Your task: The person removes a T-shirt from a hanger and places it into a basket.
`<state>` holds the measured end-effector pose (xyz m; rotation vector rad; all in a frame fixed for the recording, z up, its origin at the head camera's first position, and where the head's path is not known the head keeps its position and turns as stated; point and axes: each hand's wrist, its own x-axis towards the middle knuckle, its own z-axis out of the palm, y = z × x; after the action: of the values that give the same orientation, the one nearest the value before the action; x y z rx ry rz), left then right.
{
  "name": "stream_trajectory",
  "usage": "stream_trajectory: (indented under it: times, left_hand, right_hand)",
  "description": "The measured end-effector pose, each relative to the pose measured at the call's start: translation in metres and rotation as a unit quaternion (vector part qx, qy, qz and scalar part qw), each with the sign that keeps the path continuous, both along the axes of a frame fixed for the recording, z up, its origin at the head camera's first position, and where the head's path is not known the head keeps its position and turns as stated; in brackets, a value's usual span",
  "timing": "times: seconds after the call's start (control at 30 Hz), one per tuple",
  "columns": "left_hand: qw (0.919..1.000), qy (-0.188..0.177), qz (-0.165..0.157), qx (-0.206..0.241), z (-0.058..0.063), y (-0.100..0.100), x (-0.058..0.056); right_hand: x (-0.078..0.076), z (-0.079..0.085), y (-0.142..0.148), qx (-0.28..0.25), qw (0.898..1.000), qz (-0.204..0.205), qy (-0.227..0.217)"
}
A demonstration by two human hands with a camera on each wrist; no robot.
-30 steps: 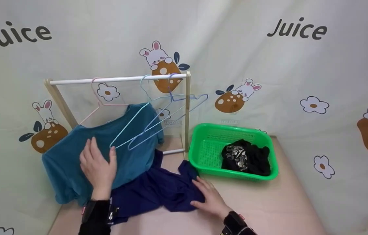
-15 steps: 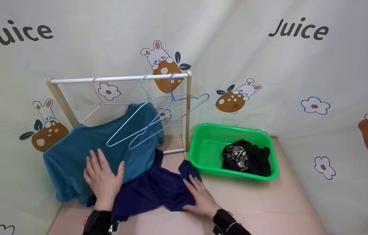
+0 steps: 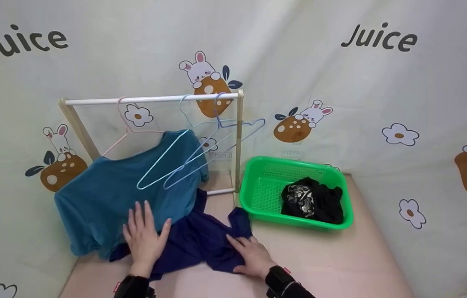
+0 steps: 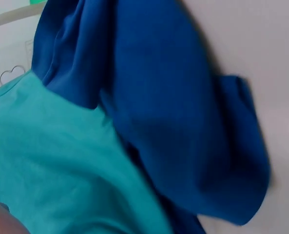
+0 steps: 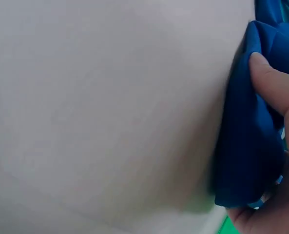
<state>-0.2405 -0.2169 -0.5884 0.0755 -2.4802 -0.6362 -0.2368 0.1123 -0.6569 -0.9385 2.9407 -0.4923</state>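
Navy garment [image 3: 204, 244]: lies rumpled on the bench [image 3: 307, 256], left of the green basket [image 3: 258, 213] and partly under the lower edge of the teal top [image 3: 92, 198] hung from the rack [image 3: 154, 99]. Change noted from where I stand: left hand [image 3: 145, 242] lower than a second ago, down from the teal front to its edge, where navy cloth begins; right hand [image 3: 254, 254] further in along the garment's right end, so the hands are closer together. Reading: the work seems centred on the navy cloth now, less on the hung top. Right grip narrow, holding a fold of navy, thumb on one side, fingers on the other. Left grip wide, fingers straight; whether it presses the cloth, cannot tell. Orientation: long axis roughly left to right, from beneath the teal edge toward the basket; a small flap at the right end points away from the person. Collar end: cannot tell, too bunched.
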Motion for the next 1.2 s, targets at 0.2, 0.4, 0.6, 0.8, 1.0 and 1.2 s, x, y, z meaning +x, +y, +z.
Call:
stream_trajectory:
  times: [0.2,0.4,0.6,0.8,1.0,1.2]
  left_hand:
    - [0.9999,-0.003,-0.016,-0.002,-0.007,0.008,0.000]
    - [0.9997,-0.008,-0.022,-0.002,-0.009,0.007,0.002]
    - [0.9999,-0.005,-0.011,0.002,-0.009,0.001,0.005]
    - [0.9999,-0.002,-0.012,0.004,-0.008,0.000,0.008]
    - [0.9999,-0.005,-0.011,0.008,-0.008,-0.003,0.011]
    - [0.9999,-0.009,-0.001,0.004,-0.011,-0.007,0.012]
  right_hand:
    - [0.004,0.002,-0.005,0.023,0.999,-0.029,-0.002]
    - [0.006,0.001,-0.008,-0.050,0.997,-0.056,0.001]
    - [-0.003,0.017,-0.006,-0.315,0.935,-0.120,-0.113]
    - [-0.012,0.053,-0.012,-0.570,0.772,-0.132,-0.249]
    - [-0.022,0.102,-0.018,-0.693,0.656,-0.073,-0.290]
    - [-0.034,0.159,-0.019,-0.736,0.628,-0.015,-0.253]
